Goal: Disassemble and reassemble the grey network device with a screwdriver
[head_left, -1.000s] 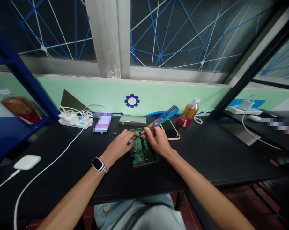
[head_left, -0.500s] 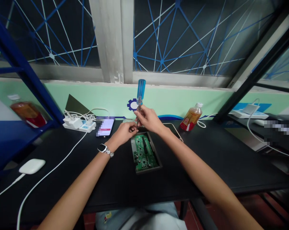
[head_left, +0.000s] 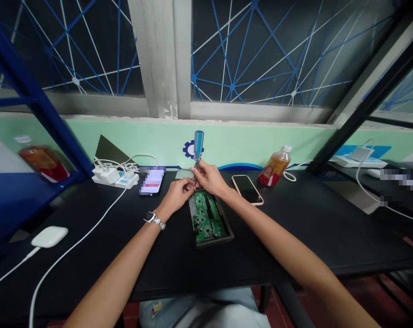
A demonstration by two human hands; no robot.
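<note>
Green circuit board [head_left: 209, 218] set in a grey metal frame [head_left: 231, 234] lies flat on the black table [head_left: 165, 264], near the person's edge; take it as the clock's centre, twelve pointing to the pale green wall [head_left: 234, 148]. At eleven, above its far edge, the right hand [head_left: 208, 177] pinches the metal shaft of a screwdriver [head_left: 198, 146] with a clear blue handle, held nearly upright, handle up. The left hand [head_left: 179, 193], wearing a silver watch [head_left: 154, 219] on its wrist, has its fingertips drawn together in a pinch by the shaft's lower end; what lies between them is too small to tell. Near ten sit a lit phone [head_left: 153, 182] and, further out, a white power strip [head_left: 126, 180] with plugs. At nine rests a white rounded case [head_left: 49, 237] on a cable. Between one and two lie a dark-screened phone [head_left: 247, 190] in a pale case and, beyond it, a red-labelled bottle [head_left: 275, 167] of amber drink.
</note>
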